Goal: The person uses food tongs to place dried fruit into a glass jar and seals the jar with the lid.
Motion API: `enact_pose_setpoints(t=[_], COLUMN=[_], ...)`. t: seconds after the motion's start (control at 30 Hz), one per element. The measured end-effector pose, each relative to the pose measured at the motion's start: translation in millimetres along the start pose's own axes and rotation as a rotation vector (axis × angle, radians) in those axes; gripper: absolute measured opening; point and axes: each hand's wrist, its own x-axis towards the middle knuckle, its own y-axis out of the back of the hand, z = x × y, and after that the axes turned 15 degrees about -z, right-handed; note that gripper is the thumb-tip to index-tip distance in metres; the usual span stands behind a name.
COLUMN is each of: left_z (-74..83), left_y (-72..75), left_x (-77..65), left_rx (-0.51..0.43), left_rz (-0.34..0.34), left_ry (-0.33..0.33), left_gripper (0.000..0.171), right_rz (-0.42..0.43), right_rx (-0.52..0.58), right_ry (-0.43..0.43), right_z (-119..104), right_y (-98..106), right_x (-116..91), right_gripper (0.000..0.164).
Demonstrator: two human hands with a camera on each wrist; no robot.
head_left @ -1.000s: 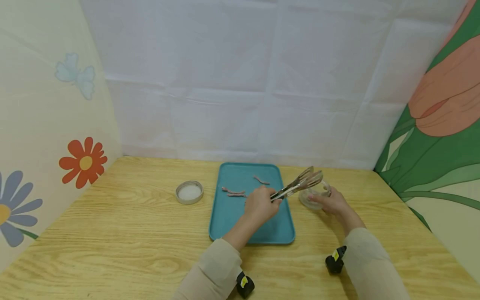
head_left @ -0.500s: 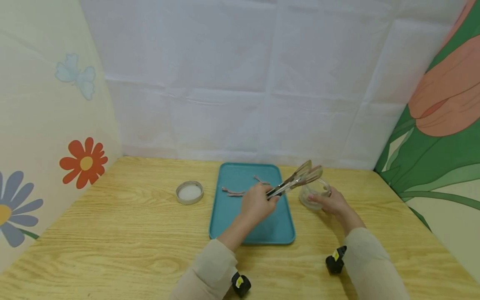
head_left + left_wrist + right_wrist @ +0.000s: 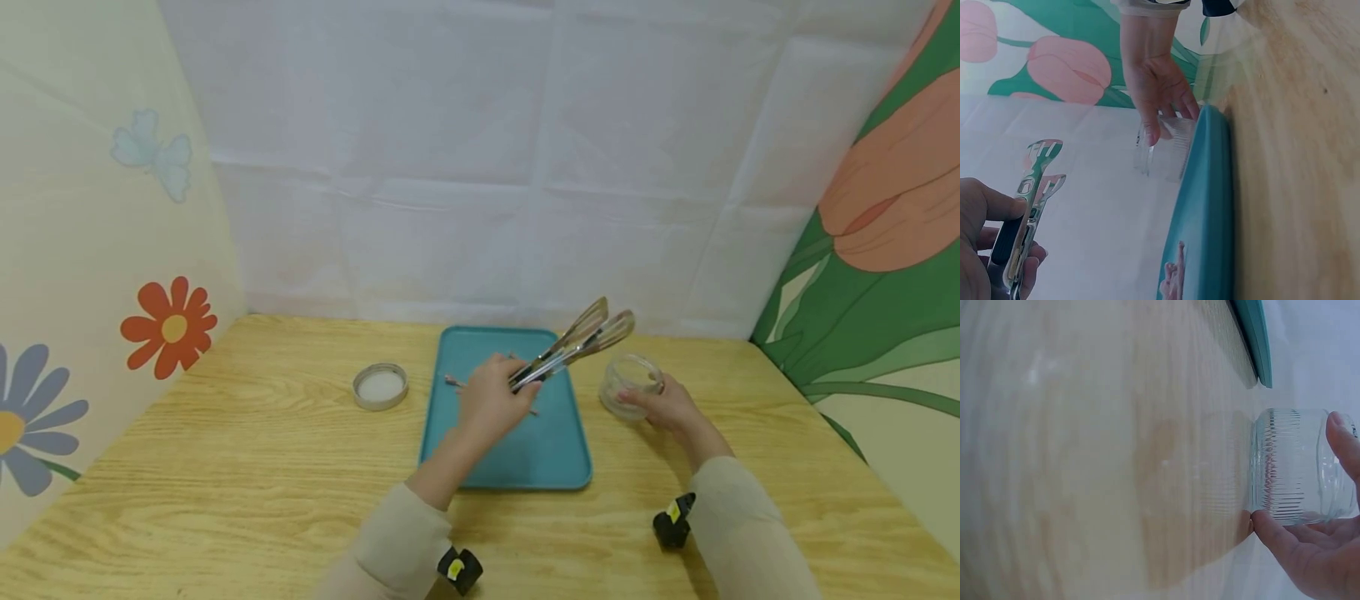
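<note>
My left hand (image 3: 491, 404) grips a pair of metal tongs (image 3: 546, 362) with dark handles above the blue tray. The two slotted heads of the tongs stand apart, pointing up and right, with nothing visible between them. Thin pinkish strips (image 3: 1174, 275) lie on the tray, partly hidden behind the left hand in the head view. Right of the tray, my right hand (image 3: 667, 407) holds a clear glass jar (image 3: 1291, 465), thumb on one side and fingers on the other. The jar stands upright on the table, and a faint reddish tint shows through its lower glass.
The blue tray (image 3: 525, 471) lies in the middle of the wooden table (image 3: 262, 467). To its left is a round lid (image 3: 380, 387) with a pale inside. A white cloth (image 3: 420, 167) hangs behind, with flower-printed sheets at both sides.
My left hand has drawn the tongs left and back, away from above the jar's mouth and over the tray. The right hand and jar have stayed in place.
</note>
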Motion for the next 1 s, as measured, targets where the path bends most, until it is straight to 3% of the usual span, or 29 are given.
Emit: enact_pose_setpoints(t=[0.17, 0.4, 1.0], left_z=[-5.3, -16.4, -52.3], left_y=[12.8, 30.3, 57.7], left_x=[-5.9, -17.6, -45.5], left_rx=[-0.01, -0.013, 0.055], left_rz=[0.033, 0.031, 0.061], left_ry=[-0.037, 0.019, 0.036], left_gripper=[0.023, 0.027, 0.03], right_rz=[0.005, 0.0, -0.002], right_rx=[-0.009, -0.006, -0.014], right_ry=[-0.007, -0.013, -0.009], right_z=[-1, -2, -2], right_y=[0, 0, 1], right_x=[0, -1, -2], right_gripper=[0.089, 0.092, 0.098])
